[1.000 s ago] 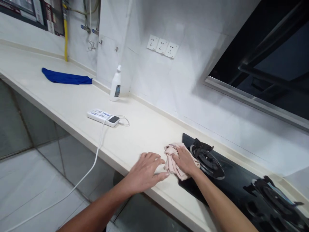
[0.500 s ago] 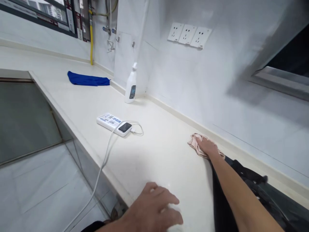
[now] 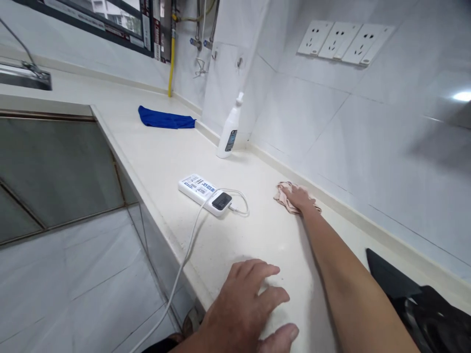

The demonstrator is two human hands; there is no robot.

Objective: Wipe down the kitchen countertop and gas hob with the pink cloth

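My right hand point(image 3: 299, 197) presses on a crumpled pale pink cloth point(image 3: 282, 196) lying on the cream countertop point(image 3: 235, 240), close to the raised strip along the wall. Part of the cloth is hidden under the palm. Nearer to me, my left hand point(image 3: 245, 301) hovers at or just over the counter's front part, its fingers spread and slightly bent, with nothing in them. Whether its fingertips touch the surface I cannot tell. A white power bank point(image 3: 198, 191) lies to the left of the cloth, with a white cable point(image 3: 191, 238) running over it and down past the counter's edge.
A white spray bottle point(image 3: 230, 128) stands by the wall corner. Behind it to the left lies a folded blue cloth point(image 3: 165, 118). A black gas stove point(image 3: 423, 304) sits at the lower right. Wall sockets point(image 3: 340, 41) are above, and a sink edge point(image 3: 42, 81) shows far left.
The view has turned left. My right hand has slid the pink cloth along the wall, away from the stove and nearer the power bank. My left hand stays open, fingers spread wider.
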